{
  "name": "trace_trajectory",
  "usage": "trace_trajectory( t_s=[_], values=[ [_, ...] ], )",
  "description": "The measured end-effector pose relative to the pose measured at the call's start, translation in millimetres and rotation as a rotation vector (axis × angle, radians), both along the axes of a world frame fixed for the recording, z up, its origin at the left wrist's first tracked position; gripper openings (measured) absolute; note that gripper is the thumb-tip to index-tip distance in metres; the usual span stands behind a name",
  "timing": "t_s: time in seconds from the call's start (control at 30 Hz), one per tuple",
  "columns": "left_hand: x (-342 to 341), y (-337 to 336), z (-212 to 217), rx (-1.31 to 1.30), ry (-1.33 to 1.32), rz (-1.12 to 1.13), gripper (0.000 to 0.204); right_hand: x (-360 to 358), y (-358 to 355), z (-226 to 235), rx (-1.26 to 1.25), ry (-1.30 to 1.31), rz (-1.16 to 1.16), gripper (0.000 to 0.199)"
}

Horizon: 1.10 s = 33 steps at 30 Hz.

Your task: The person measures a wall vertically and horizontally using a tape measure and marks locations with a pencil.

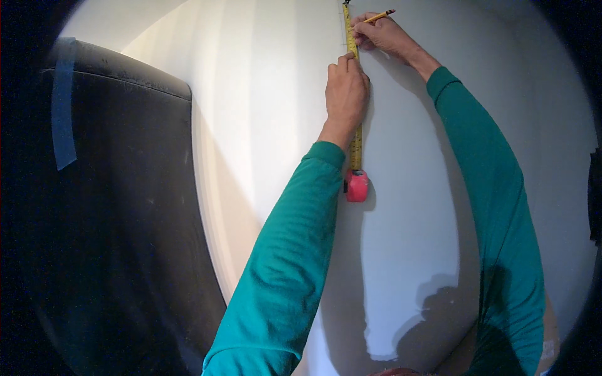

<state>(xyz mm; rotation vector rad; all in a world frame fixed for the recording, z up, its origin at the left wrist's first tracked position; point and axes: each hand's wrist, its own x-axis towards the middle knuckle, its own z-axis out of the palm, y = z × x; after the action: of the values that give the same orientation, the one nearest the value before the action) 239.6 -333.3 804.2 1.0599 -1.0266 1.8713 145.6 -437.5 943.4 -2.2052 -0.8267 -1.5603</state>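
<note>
A tape measure with a red case point(357, 187) hangs against a pale wall point(282, 94), its yellow blade point(356, 150) drawn out upward to a hook near the top edge of the view. My left hand point(347, 91) is closed at the blade partway up, fingers curled and pressing it to the wall. Higher and to the right, my right hand point(385, 36) pinches a yellow pencil point(379, 17), whose eraser end points up and right. The pencil's tip is hidden by the fingers beside the blade. Faint thin lines show on the wall just left of the blade.
At left stands a large dark padded piece of furniture point(125, 188) with a strip of blue tape point(64, 106) on it. Part of a cardboard box point(550, 332) shows at lower right, behind my right sleeve. My shadow falls on the wall.
</note>
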Motion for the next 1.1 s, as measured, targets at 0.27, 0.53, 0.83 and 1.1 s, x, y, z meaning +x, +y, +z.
trace_trajectory(
  t_s=[0.27, 0.53, 0.83, 1.1],
  values=[
    [-2.3, -2.4, -0.2, -0.002, 0.001, -0.022, 0.029, 11.1, -10.2, 6.8, -0.074, -0.089, -0.04, 0.026],
    [2.0, -0.8, -0.2, 0.009, 0.013, 0.0, 0.026, 18.2, -5.6, 3.8, -0.048, -0.136, -0.173, 0.028],
    [-1.3, -1.2, -0.2, 0.018, 0.006, -0.025, 0.025, 17.2, -3.0, -0.1, -0.052, -0.185, -0.091, 0.033],
    [0.2, -0.1, 0.2, 0.008, -0.003, -0.013, 0.028, 12.2, 3.4, -5.2, -0.036, -0.179, -0.158, 0.03]
  ],
)
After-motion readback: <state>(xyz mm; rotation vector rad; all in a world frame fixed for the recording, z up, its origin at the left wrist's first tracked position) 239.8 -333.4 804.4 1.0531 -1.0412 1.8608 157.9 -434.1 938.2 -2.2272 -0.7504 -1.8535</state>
